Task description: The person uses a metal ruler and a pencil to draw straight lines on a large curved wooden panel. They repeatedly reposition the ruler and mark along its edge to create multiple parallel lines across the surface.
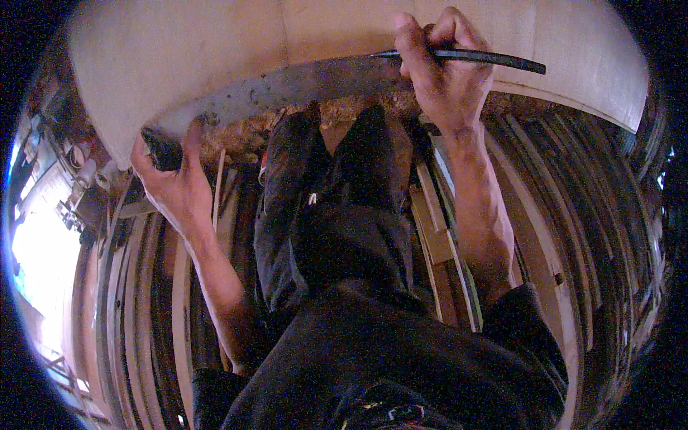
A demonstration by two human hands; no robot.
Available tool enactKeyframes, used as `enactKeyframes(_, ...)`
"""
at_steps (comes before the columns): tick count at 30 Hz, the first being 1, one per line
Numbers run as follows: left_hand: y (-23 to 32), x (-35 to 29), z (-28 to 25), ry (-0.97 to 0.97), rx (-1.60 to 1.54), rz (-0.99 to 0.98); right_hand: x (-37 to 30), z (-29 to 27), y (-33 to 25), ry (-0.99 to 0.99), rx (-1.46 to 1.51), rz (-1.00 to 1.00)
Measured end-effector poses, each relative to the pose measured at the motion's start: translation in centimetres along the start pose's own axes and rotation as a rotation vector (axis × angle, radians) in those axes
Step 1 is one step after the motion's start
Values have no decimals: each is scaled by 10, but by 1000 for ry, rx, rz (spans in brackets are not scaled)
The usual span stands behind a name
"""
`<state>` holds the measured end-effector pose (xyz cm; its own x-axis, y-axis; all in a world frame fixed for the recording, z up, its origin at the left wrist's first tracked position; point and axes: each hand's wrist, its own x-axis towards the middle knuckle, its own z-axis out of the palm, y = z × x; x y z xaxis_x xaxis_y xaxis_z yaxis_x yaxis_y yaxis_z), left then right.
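Holding a thin black stick (509, 61) between thumb and curled fingers, the right hand (450, 75) is closed over the near edge of a pale board (215, 50), right of the board's middle. The stick's narrow end points left, meeting or nearly meeting the far edge of a grey flat strip (294, 87). That strip runs along the board's near edge, from near its left corner to the right hand.

The left hand (172, 190) is at the strip's left end, thumb and forefinger spread in a U, tips at the strip; whether they pinch it or only steady it, I cannot tell. Beyond the strip the board lies bare toward its far side, and its right stretch is open out to the right corner.

On the near side, room is tight: brown crumbly material (251, 132) shows just under the strip, and dark trousers (344, 172) come close to it. Long timber strips (140, 308) lie lower down, on both sides of the legs.
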<state>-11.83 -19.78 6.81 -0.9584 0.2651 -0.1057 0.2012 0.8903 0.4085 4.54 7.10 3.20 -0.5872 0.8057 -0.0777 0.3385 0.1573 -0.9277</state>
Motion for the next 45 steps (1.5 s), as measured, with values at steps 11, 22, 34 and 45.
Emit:
enactKeyframes(11,10,8,12,-5,-40,26,14,-6,11,17,14,-69)
enactKeyframes(22,11,0,12,11,-17,23,6,-6,18,4,28,-136)
enactKeyframes(34,4,-10,23,4,-49,0,-3,-8,32,-33,94,-132)
enactKeyframes(45,5,-3,24,11,-4,52,3,-5,35,-32,86,-170)
